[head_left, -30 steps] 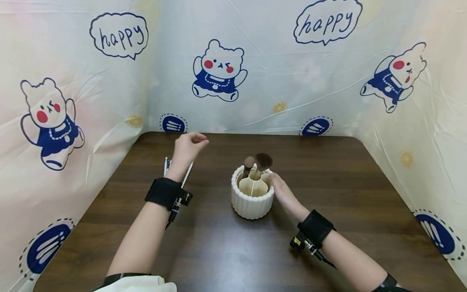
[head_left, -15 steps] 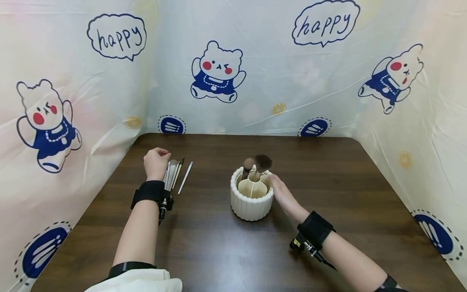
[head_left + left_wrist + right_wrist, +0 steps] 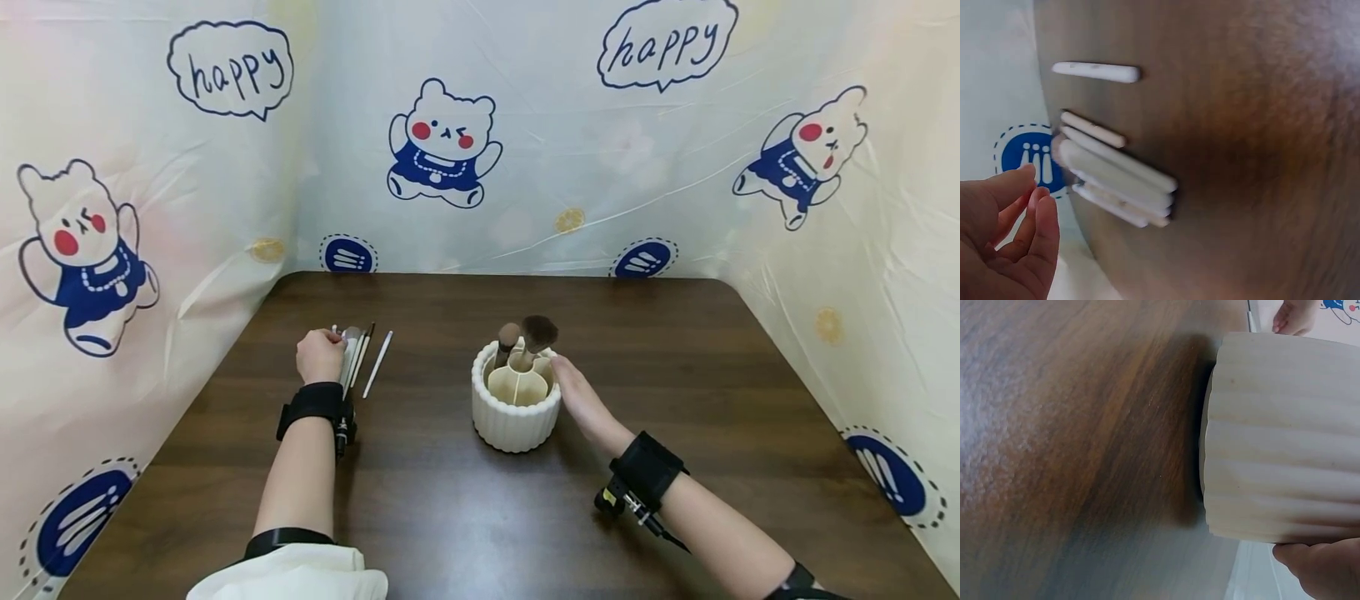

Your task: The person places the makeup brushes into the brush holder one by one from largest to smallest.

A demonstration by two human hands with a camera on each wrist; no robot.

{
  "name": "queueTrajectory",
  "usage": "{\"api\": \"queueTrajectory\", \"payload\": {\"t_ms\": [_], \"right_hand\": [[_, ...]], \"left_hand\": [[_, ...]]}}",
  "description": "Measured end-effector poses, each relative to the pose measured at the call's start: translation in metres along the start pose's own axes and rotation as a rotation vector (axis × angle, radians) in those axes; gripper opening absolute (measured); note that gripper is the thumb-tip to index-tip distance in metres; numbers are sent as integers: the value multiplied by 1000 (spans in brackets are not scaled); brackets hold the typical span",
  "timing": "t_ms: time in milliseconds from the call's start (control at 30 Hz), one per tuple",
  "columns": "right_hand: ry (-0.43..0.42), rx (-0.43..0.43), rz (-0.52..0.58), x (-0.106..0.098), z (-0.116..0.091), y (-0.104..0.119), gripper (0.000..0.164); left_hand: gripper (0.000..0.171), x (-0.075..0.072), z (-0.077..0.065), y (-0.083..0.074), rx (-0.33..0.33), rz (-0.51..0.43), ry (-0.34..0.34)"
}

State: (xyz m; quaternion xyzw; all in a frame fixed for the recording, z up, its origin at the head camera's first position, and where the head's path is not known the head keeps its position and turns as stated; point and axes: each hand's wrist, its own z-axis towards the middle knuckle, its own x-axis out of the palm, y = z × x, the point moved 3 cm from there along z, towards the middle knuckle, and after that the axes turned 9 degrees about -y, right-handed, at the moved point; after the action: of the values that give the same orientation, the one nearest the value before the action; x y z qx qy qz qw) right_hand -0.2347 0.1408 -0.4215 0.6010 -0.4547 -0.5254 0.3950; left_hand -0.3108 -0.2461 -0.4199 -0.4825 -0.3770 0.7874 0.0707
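A round, cream-white, fluted holder with inner compartments (image 3: 516,425) is standing upright near the middle of a dark brown wood-grain table (image 3: 450,517). A brush with a small, rounded brown head (image 3: 508,335) and one with a wide, dark, fluffy head (image 3: 539,332) are rising from inside it. The right hand (image 3: 583,396) is touching its right side, fingers extended, gripping nothing. The left hand (image 3: 320,357) is curling loosely just left of a row of slim, pale-handled brushes (image 3: 355,354), thumb and fingertips slightly parted, holding nothing. A slim white stick (image 3: 378,364) is lying right of that row.
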Motion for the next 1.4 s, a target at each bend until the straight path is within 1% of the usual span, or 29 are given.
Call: {"api": "queueTrajectory", "payload": {"t_ms": [133, 367, 400, 533, 600, 633, 833, 967, 1167, 1333, 1400], "right_hand": [[0, -11, -3, 0, 0, 1, 64], [1, -23, -2, 0, 2, 0, 64], [1, -24, -4, 0, 2, 0, 64], [6, -28, -8, 1, 1, 0, 65], [9, -28, -10, 1, 0, 0, 66], [10, -29, -12, 1, 0, 1, 66], [10, -22, -4, 0, 1, 0, 64], [3, -18, -1, 1, 2, 0, 64], [-3, -16, -6, 1, 2, 1, 65], [-8, -16, 0, 1, 1, 1, 65], [-7, -19, 5, 1, 0, 1, 65]], "left_hand": [[21, 9, 0, 6, -28, 22, 34], [21, 21, 4, 14, -78, 55, 91], [20, 23, 5, 15, -70, 64, 82], [20, 23, 5, 17, -85, 81, 97], [20, 23, 4, 16, -77, 85, 98], [22, 22, 2, 15, -82, 84, 110], [23, 20, -1, 11, -22, 120, 102], [24, 21, -1, 10, -16, 130, 117], [25, 20, -2, 8, 0, 127, 133], [26, 18, -2, 10, 14, 94, 147], [28, 15, -1, 8, 21, 79, 139]]}}
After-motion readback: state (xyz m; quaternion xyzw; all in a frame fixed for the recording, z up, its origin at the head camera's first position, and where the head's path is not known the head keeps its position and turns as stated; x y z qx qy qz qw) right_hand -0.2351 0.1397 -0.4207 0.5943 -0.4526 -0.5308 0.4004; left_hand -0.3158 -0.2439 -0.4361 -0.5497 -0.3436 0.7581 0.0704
